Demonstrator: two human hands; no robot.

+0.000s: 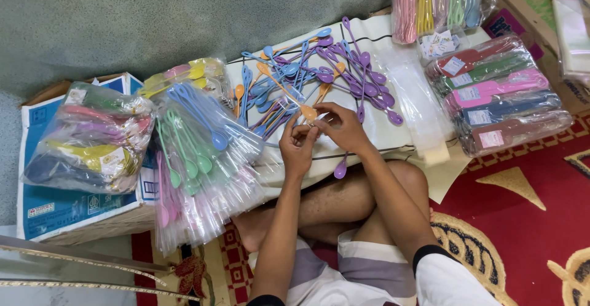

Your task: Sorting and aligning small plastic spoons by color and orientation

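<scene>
Grips over perhaps cloth-covered board

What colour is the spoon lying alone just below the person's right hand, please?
Purple; the spoon shows in the head view.

— How many bundles of wrapped flat utensils on the right?
— One, with five coloured pieces stacked in it.
— Hands at work?
— Two, a left hand and a right hand.
— And the loose spoons far from them?
— Too many and too tangled to count.
</scene>
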